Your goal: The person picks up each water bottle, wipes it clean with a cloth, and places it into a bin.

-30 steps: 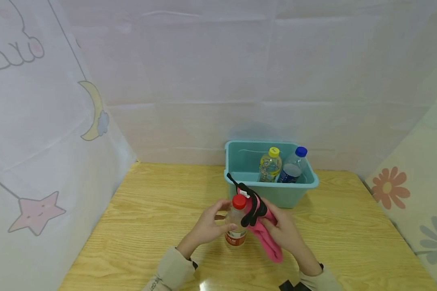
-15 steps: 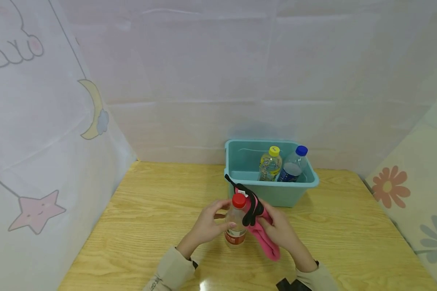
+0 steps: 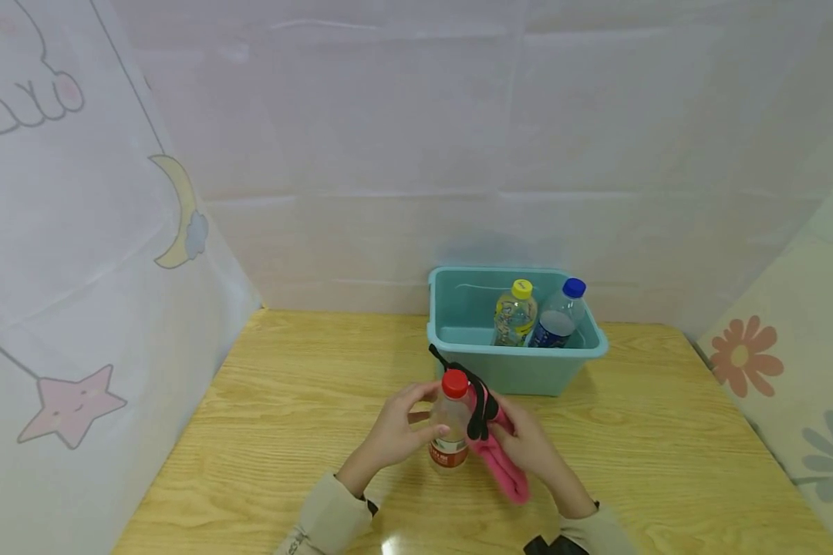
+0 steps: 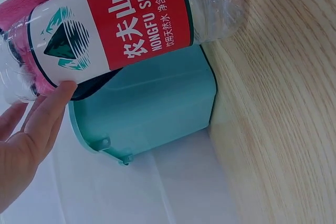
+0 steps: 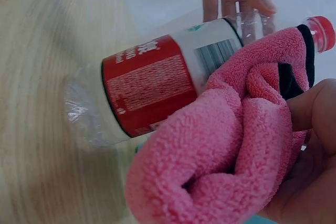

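Observation:
A clear plastic water bottle [image 3: 449,451] with a red cap and a red-and-white label stands upright on the table. My left hand [image 3: 401,428] holds it around the upper part, thumb in front and fingers behind. My right hand [image 3: 527,438] grips a folded pink towel [image 3: 503,466] with black edging and a black loop. In the right wrist view the towel [image 5: 210,140] lies against the bottle's [image 5: 147,85] upper side, below the cap. The left wrist view shows my left fingertips [image 4: 52,106] touching the bottle's shoulder; part of the towel is hidden behind the bottle.
Behind the hands stands a light-blue plastic bin [image 3: 507,370]. Inside it are a bottle with a yellow cap [image 3: 516,316] and a bottle with a blue cap [image 3: 557,320]. White printed cloth hangs around the wooden table [image 3: 284,385].
My right hand and the towel have shifted slightly left, and the towel's loop end is a little lower. The left hand and the bottle have stayed almost still.

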Demonstrator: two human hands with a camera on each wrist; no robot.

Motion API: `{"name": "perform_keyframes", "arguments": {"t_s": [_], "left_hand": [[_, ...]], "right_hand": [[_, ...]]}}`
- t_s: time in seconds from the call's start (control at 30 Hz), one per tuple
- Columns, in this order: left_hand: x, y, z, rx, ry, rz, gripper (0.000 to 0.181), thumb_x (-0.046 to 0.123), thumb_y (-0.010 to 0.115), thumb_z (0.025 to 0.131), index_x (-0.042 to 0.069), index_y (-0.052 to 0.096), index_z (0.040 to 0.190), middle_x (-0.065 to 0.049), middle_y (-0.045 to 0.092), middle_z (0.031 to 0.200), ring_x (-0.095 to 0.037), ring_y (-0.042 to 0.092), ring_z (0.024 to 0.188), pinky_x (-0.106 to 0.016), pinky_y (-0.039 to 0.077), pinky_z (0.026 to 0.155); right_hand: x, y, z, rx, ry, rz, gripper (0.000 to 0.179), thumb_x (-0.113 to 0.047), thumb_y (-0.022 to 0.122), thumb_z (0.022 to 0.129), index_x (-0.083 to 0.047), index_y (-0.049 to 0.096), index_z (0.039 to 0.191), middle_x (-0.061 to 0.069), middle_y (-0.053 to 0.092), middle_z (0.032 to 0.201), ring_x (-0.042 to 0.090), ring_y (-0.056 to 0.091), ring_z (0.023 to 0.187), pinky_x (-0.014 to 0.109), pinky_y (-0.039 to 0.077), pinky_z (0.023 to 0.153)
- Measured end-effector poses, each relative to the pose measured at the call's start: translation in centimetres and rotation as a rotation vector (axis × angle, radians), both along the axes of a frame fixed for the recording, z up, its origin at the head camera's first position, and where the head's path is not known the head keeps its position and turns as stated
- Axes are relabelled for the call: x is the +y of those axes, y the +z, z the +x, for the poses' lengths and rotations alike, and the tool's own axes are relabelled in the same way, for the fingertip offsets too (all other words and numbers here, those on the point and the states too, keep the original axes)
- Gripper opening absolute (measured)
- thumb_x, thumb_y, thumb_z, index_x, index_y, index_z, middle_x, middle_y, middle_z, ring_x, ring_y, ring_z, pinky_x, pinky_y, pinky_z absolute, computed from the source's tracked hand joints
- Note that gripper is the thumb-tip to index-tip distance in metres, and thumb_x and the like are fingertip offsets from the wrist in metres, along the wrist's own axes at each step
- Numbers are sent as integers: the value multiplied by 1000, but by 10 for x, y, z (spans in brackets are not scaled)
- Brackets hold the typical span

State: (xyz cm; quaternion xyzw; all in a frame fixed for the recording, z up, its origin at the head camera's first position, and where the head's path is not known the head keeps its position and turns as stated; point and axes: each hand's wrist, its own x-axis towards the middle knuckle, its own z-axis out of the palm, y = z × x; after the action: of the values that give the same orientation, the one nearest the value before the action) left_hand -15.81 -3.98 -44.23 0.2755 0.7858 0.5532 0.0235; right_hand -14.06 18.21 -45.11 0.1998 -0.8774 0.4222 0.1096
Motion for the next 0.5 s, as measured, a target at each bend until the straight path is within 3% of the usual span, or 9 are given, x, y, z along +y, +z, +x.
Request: {"name": "perform_keyframes", "arguments": {"t_s": [0.1,0.3,0.4,0.5], "left_hand": [[1,1,1,-9,7,-7,56,12,71,79,2,47,129,-12,53,117,-28,50,106,-42,50,81],[3,2,1,-1,18,-13,55,8,71,79,-2,47,128,-16,53,115,-31,50,105,-43,50,80],[2,-1,0,6,15,-3,56,11,71,79,1,48,128,-12,53,114,-27,51,105,-39,51,80],[1,-3,0,6,10,9,57,13,72,78,3,47,129,-10,53,115,-26,51,106,-37,51,80]], "right_hand": [[0,-7,-1,-54,-10,-11,49,13,59,77,2,53,124,14,64,102,25,60,91,39,50,77],[0,-20,-3,-114,-1,16,46,11,59,78,4,53,123,14,65,92,16,55,72,28,46,64],[-1,-27,-4,-141,-18,38,44,11,58,78,4,54,122,15,64,95,19,57,78,32,48,69],[-2,-32,-4,-169,-40,54,43,10,59,78,4,55,120,17,63,104,29,59,94,42,48,80]]}}
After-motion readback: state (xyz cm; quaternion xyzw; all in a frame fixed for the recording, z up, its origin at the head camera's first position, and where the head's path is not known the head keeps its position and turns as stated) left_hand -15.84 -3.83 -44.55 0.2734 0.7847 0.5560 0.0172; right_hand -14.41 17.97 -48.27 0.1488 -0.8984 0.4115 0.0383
